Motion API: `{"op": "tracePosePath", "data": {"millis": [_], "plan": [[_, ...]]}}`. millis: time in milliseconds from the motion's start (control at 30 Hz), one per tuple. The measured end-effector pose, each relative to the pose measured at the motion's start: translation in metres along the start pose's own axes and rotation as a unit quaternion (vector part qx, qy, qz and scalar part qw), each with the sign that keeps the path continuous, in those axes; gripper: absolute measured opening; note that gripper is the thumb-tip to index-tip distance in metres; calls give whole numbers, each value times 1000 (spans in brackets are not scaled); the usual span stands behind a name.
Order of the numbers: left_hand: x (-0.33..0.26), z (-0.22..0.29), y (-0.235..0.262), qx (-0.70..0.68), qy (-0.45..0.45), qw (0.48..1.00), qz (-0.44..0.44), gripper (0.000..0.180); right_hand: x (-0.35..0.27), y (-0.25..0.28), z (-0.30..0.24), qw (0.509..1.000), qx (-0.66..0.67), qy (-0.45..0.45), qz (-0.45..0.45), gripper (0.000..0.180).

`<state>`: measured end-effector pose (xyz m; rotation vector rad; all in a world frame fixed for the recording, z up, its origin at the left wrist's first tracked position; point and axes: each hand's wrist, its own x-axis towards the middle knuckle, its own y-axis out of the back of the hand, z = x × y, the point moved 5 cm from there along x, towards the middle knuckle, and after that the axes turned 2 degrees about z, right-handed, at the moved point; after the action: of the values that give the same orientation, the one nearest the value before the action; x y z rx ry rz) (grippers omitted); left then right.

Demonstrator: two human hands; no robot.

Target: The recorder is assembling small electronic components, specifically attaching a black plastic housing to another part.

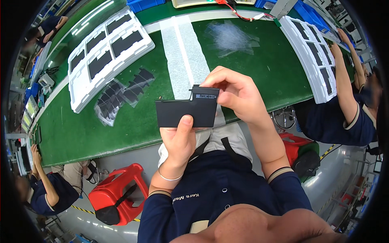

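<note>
A flat black battery pack (178, 112) with a notched upper edge is held up over the near edge of the green bench. It carries small pale print near its upper right corner, and a small connector tab stands at its upper left. My left hand (178, 141) grips the pack from below, thumb on the front face and fingers hidden behind. At the upper right corner, my right hand (239, 95) pinches the edge between thumb and fingers; whether it also holds a thin film there I cannot make out.
A white tray stack (87, 87) with black packs stands left; another tray stack (302, 52) stands right. Black-patterned film pieces (121, 95) and clear films (233, 38) lie on the green bench (263, 77). A pale cloth strip (184, 52) crosses it. Red stools (121, 190) and co-workers flank me.
</note>
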<state>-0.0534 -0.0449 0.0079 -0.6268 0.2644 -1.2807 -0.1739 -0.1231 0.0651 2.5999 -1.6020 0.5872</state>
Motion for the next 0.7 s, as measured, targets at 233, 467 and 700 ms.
{"op": "tracePosePath", "data": {"millis": [233, 467, 700], "plan": [[-1, -3, -3, 38, -38, 998, -24, 23, -5, 12, -3, 995, -95, 11, 15, 14], [3, 15, -12, 120, -32, 991, -54, 18, 2, 13, 2, 997, -71, -17, -4, 15], [18, 54, -7, 449, -74, 880, -138, 17, 7, 15, -14, 969, -223, 6, -109, 8]]}}
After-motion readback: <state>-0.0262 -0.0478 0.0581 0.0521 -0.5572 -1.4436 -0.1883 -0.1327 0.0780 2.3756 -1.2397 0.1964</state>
